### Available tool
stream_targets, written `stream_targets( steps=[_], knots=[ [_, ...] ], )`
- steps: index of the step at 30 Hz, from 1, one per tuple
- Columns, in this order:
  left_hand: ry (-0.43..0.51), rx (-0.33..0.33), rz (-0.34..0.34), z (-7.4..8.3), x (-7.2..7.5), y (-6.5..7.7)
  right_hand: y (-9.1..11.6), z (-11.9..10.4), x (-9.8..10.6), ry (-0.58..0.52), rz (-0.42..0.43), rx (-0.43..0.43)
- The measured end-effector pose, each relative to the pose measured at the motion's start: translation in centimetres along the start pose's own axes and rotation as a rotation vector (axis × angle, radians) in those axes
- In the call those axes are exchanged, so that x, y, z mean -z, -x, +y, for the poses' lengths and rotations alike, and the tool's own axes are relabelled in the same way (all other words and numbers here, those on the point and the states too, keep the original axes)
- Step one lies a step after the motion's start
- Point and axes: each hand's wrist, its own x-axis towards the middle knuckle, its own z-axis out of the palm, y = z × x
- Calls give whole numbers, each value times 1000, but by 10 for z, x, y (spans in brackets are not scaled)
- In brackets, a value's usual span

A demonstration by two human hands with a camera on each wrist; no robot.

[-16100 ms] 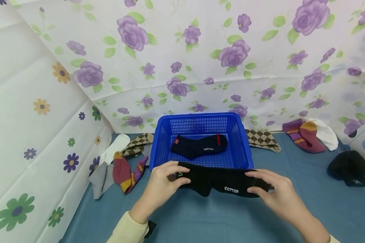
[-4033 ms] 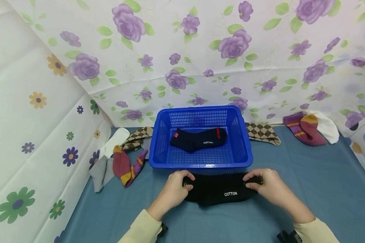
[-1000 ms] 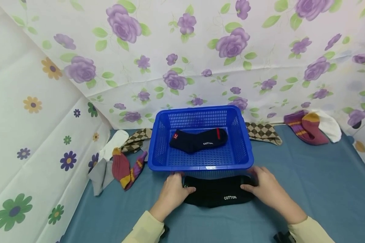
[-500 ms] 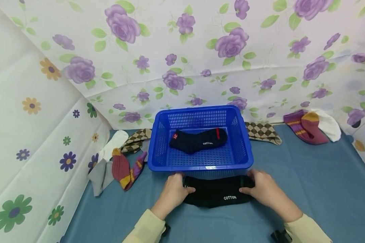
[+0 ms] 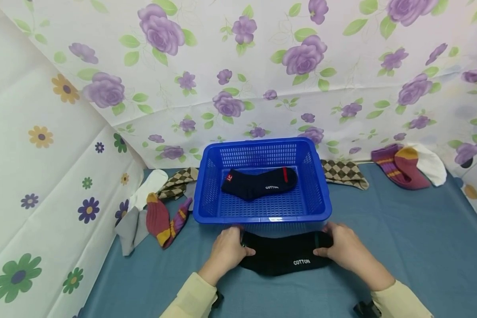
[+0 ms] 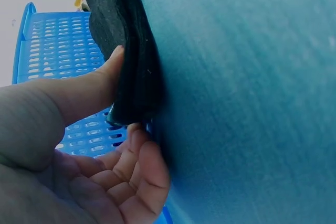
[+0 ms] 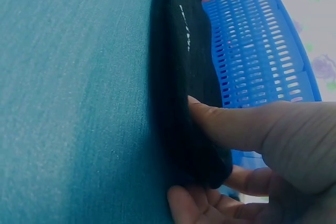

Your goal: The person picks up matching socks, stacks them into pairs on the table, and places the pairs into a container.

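Note:
A black sock point(image 5: 280, 251) with white "COTTON" lettering lies stretched sideways just in front of the blue basket. In the left wrist view the black sock point(image 6: 139, 61) shows layered edges. My left hand point(image 5: 228, 247) grips its cuff end, thumb on top and fingers behind the edge. At the toe end, my right hand point(image 5: 343, 247) holds it the same way; in the right wrist view the right thumb point(image 7: 231, 124) presses on the fabric. Inside the basket point(image 5: 262, 218) rests a dark navy sock point(image 5: 258, 184) with a red tag and red stripe.
Left of the basket lie a white sock point(image 5: 149, 187), a checked sock point(image 5: 179, 183), a grey sock point(image 5: 131, 229) and a maroon striped sock point(image 5: 159, 221). To its right are another checked sock point(image 5: 343, 173), a maroon sock point(image 5: 411, 170) and a white sock point(image 5: 431, 165). Flowered cloth walls point(image 5: 262, 110) enclose the table.
Since the oldest frame, the black sock has come down from the basket's front rim to the table. The black bundle at far right is gone. Over the last second, both hands barely shift.

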Motion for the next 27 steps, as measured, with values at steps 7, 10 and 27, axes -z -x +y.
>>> stream_targets(
  steps=[7,10,27],
  knots=[
    [40,-2,-7,-1,-2,2,4,0,-1,-33,-35,17],
    [43,-16,3,-1,-2,3,5,0,-2,-34,-45,41],
    [167,-203,-135,-10,21,16,28,-2,20,-127,-107,197]
  ],
)
